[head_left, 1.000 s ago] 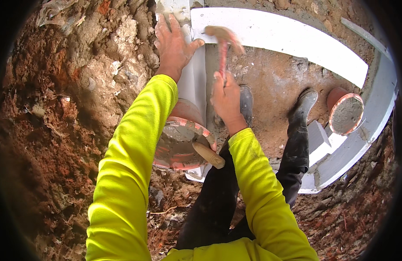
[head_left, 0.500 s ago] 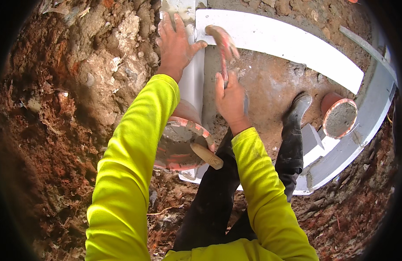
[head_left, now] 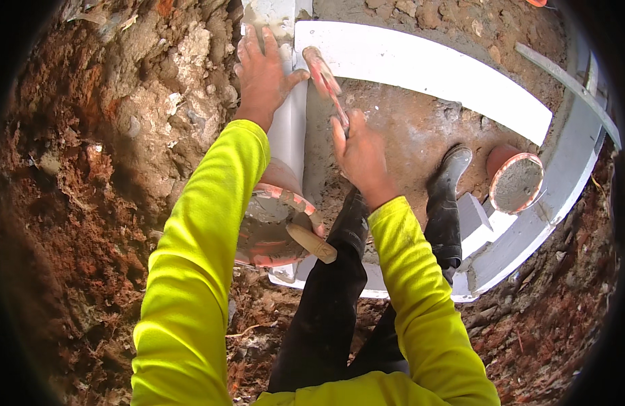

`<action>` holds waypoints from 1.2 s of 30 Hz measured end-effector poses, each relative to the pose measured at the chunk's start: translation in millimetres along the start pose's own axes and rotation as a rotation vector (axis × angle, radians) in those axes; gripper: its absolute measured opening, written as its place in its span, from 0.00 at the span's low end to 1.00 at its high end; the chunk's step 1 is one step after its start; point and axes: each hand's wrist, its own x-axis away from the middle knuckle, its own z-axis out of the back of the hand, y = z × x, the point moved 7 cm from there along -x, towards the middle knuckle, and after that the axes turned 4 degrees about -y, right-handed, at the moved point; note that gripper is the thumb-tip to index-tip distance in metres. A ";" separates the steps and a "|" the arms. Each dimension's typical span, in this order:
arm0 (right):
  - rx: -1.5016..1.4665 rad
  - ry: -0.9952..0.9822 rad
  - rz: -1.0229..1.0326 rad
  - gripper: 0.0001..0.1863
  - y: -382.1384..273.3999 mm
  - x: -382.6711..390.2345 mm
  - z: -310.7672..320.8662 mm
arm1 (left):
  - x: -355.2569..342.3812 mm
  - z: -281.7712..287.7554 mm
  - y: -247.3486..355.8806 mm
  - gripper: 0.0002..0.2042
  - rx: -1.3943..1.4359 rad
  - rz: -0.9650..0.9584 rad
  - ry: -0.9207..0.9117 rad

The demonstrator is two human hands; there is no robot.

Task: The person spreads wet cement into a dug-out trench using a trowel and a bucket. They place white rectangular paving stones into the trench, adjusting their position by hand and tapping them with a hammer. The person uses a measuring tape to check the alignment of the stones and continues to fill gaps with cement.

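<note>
My left hand (head_left: pixel 264 76) lies flat with fingers spread on the top of a white block wall (head_left: pixel 289 139) where it meets the rough earth bank. My right hand (head_left: pixel 361 155) grips the handle of a reddish trowel (head_left: pixel 324 76), whose blade points up at the corner between that wall and a second white wall (head_left: pixel 427 71). Both sleeves are bright yellow. A red bucket (head_left: pixel 272 223) of grey mortar, with a wooden handle sticking out of it, sits just below my left forearm.
Red-brown soil and rock (head_left: pixel 109 155) rise on the left. My black boots (head_left: pixel 449 177) stand on the muddy pit floor (head_left: pixel 407 128). A second orange bucket (head_left: pixel 517 181) of mortar rests at the right by the curved white wall (head_left: pixel 529 243).
My right hand has lowered slightly and the trowel blade has tilted up toward the wall corner. The view has shifted a little; my left hand stays on the wall top.
</note>
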 end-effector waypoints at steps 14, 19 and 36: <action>0.104 0.028 -0.395 0.14 148.4 151.9 13.7 | 1.6 17.2 16.2 0.55 -0.075 0.181 -0.187; -0.062 -0.006 -0.403 0.13 157.9 157.6 19.5 | 6.8 11.4 5.7 0.59 -0.019 0.306 -0.145; -0.239 0.079 -0.047 0.13 -5.6 -25.7 -10.8 | 11.5 -4.2 -10.5 0.64 0.262 0.521 -0.192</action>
